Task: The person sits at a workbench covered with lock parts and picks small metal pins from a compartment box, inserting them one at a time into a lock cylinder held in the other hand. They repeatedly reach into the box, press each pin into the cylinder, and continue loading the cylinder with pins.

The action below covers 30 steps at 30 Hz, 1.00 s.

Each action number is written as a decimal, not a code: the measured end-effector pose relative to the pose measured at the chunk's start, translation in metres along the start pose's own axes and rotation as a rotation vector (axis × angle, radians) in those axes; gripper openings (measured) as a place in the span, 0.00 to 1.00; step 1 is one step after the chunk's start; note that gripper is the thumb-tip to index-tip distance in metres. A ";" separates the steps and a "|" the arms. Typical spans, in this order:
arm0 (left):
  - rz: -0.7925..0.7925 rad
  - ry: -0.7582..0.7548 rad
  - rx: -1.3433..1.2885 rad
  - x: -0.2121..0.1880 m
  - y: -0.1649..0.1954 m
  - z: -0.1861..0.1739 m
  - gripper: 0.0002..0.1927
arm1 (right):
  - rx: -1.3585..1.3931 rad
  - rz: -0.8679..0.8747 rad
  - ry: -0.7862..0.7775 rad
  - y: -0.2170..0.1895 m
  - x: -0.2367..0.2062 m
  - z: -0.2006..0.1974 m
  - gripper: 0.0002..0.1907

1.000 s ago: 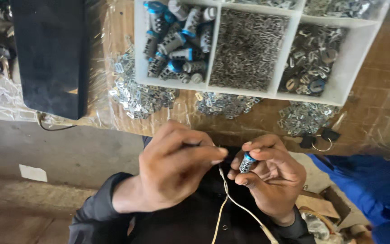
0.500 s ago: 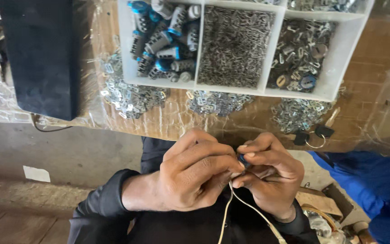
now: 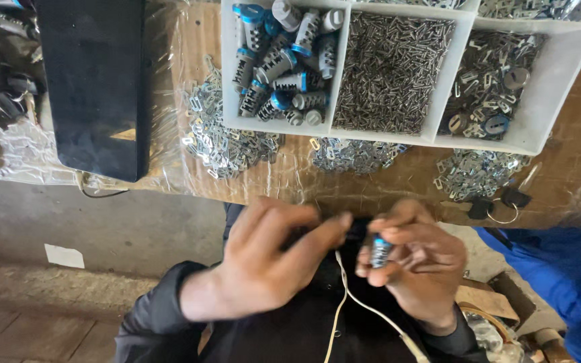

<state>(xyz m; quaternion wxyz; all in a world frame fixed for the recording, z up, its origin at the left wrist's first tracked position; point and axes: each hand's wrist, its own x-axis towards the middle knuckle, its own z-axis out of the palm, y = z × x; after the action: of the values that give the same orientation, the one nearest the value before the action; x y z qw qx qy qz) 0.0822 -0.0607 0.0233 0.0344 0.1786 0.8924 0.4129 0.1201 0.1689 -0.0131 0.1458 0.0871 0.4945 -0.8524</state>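
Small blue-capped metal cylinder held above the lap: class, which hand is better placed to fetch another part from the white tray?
Left, probably. The left hand looks free, only pinching near the blue-capped metal cylinder; the right hand grips it. Both sit below the white tray.

Soft, even daylight; motion-blurred hands (image 3: 270, 269), glare on plastic wrap (image 3: 169, 134).

Beyond the hands: brown surface (image 3: 398, 178) under clear plastic film. Below its edge: grey concrete floor (image 3: 102, 222), evenly lit.
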 end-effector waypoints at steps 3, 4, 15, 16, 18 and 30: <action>0.131 0.066 0.378 0.015 0.000 0.008 0.18 | 0.008 -0.076 0.019 -0.004 -0.004 -0.003 0.21; 0.106 0.063 0.412 0.019 -0.002 0.010 0.18 | -0.013 -0.096 -0.004 -0.006 -0.004 -0.004 0.20; 0.073 0.133 -0.333 0.004 0.004 0.002 0.19 | -0.094 -0.018 -0.026 -0.003 0.001 -0.003 0.23; 0.113 0.101 -0.421 0.005 0.006 0.003 0.21 | -0.131 -0.017 -0.042 -0.003 0.001 -0.001 0.22; 0.135 0.111 -0.376 0.011 0.008 0.006 0.18 | -0.210 -0.018 -0.049 -0.005 0.001 0.000 0.21; 0.396 0.027 -0.034 0.010 -0.004 -0.016 0.16 | -0.358 -0.047 -0.073 0.006 0.004 0.012 0.20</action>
<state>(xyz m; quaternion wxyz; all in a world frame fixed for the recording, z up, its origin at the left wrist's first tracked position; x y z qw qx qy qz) 0.0683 -0.0708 0.0318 -0.0564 0.3444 0.8331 0.4291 0.1182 0.1556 -0.0130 0.1569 0.0172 0.6346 -0.7565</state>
